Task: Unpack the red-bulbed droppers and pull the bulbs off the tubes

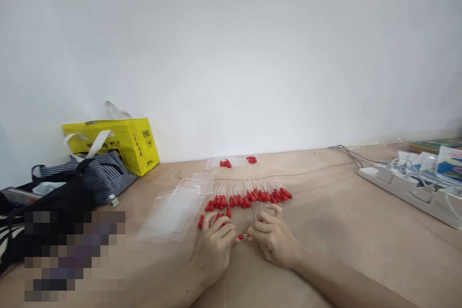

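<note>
Just in front of me, my left hand (216, 245) pinches a red rubber dropper bulb (240, 237). My right hand (274, 238) has its fingers closed on the clear tube (246, 236) that meets this bulb; how far one sits in the other is too small to tell. Beyond both hands lies a row of droppers (265, 196), red bulbs towards me and thin clear tips towards the wall. Several loose red bulbs (201, 222) lie at my left fingers, partly hidden. A few bare clear tubes (255, 211) show just past my right fingers.
Flat clear zip bags (173, 209) lie overlapped left of the droppers. Near the wall is a clear bag (236, 162) with red-bulbed droppers. A yellow bag (144, 147), striped bag (108, 175) and black bag (72, 207) stand left. A white power strip (407, 195) with cables sits right.
</note>
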The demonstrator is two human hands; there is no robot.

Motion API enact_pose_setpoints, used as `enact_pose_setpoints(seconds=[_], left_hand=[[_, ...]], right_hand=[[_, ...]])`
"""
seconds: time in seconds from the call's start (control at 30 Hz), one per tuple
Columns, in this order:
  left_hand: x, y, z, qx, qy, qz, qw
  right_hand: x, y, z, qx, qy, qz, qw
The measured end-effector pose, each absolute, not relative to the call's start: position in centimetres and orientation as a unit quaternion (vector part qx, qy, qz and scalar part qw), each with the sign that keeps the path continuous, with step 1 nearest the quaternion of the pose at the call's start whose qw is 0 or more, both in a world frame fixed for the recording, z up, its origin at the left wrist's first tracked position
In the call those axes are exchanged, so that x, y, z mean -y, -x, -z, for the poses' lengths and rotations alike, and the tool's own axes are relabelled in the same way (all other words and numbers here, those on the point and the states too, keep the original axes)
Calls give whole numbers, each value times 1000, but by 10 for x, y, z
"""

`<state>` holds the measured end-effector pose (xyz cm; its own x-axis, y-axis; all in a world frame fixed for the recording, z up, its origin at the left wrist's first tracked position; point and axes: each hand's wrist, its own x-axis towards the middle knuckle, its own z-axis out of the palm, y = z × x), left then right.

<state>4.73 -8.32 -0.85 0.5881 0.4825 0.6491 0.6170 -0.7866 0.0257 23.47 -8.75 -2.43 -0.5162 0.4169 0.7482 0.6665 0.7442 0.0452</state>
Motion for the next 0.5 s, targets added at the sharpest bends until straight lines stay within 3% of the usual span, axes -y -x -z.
enact_pose_setpoints(seconds=[0.2, 0.5], left_hand=[[77, -18, 15, 343, 860, 374, 55], [59, 3, 8, 496, 740, 455, -12]], right_hand=[[79, -270, 27, 823, 400, 149, 375], [73, -279, 28, 765, 519, -12, 381]])
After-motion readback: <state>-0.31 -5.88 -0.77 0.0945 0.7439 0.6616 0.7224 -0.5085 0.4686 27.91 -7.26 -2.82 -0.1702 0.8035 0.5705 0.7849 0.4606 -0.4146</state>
